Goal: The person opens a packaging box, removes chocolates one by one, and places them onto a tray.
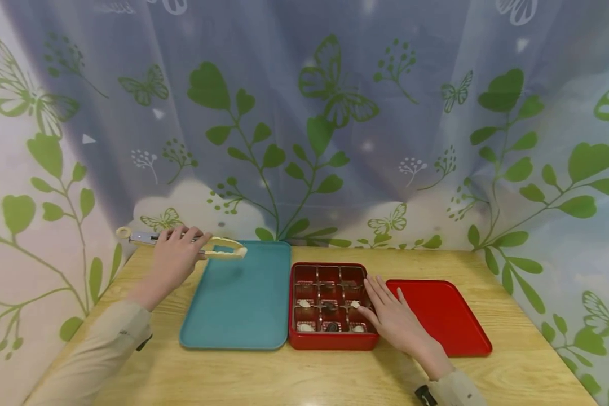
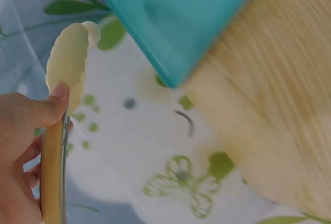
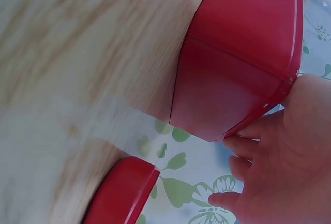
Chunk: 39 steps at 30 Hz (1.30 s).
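Note:
My left hand [image 1: 179, 256] grips a pair of tongs [image 1: 224, 255] with cream scalloped ends and a metal middle, held level above the back left corner of the teal tray [image 1: 233, 316]. Between the tong tips is a small whitish piece [image 1: 241, 252]; its rounded edge also shows past the tongs [image 2: 66, 63] in the left wrist view. My right hand [image 1: 398, 324] rests on the right rim of a red divided box [image 1: 335, 341], fingers extended. White pieces [image 1: 306, 327] and dark pieces [image 1: 333, 327] sit in the box's front and middle rows.
A flat red lid [image 1: 446, 316] lies right of the box on the wooden table [image 1: 223, 378]. The teal tray stands close against the box's left side. Behind the table hangs a curtain [image 1: 284, 113] printed with leaves and butterflies.

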Tool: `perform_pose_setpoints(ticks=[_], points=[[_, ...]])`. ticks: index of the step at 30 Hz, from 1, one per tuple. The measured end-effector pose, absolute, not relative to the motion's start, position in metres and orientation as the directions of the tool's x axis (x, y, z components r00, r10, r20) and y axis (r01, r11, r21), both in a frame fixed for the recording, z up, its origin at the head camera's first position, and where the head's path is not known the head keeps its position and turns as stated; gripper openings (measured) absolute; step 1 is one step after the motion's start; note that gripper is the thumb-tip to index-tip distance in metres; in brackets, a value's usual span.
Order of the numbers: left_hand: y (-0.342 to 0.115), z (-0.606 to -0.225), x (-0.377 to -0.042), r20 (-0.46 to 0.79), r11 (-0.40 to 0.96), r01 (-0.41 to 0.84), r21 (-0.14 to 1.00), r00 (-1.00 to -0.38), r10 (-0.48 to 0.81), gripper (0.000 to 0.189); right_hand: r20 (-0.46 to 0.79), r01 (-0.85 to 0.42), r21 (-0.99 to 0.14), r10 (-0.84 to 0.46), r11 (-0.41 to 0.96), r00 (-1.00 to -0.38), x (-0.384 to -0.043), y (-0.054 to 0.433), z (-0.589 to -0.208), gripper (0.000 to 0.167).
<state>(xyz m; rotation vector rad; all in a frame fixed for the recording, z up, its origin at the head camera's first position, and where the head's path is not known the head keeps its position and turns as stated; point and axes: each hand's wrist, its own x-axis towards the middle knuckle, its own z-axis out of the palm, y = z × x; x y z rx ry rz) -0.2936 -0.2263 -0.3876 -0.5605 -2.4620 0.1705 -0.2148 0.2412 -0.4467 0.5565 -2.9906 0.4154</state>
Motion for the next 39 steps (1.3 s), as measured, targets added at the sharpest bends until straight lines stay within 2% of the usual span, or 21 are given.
perform_pose_setpoints(ticks=[6, 16, 27, 33, 39], points=[[-0.247, -0.394, -0.297, 0.463, 0.919, 0.324, -0.227, -0.794, 0.394, 0.039, 0.138, -0.372, -0.257, -0.347, 0.892, -0.928, -0.215, 0.242, -0.449, 0.074], [-0.252, -0.404, -0.308, 0.39, 0.927, 0.284, -0.244, -0.847, 0.362, 0.038, 0.13, -0.365, -0.241, -0.343, 0.899, -0.93, -0.215, 0.238, -0.452, 0.073], [-0.247, -0.415, -0.314, 0.368, 0.921, 0.272, -0.278, -0.856, 0.364, 0.038, 0.093, -0.356, -0.236, -0.343, 0.904, -0.935, -0.216, 0.237, -0.45, 0.074], [-0.244, -0.416, -0.309, 0.371, 0.943, 0.27, -0.196, -0.869, 0.327, 0.041, 0.091, -0.35, -0.234, -0.338, 0.907, -0.937, -0.215, 0.237, -0.448, 0.075], [-0.232, -0.411, -0.295, 0.424, 0.947, 0.286, -0.149, -0.846, 0.322, 0.048, 0.098, -0.34, -0.231, -0.326, 0.912, -0.94, -0.216, 0.241, -0.447, 0.074]])
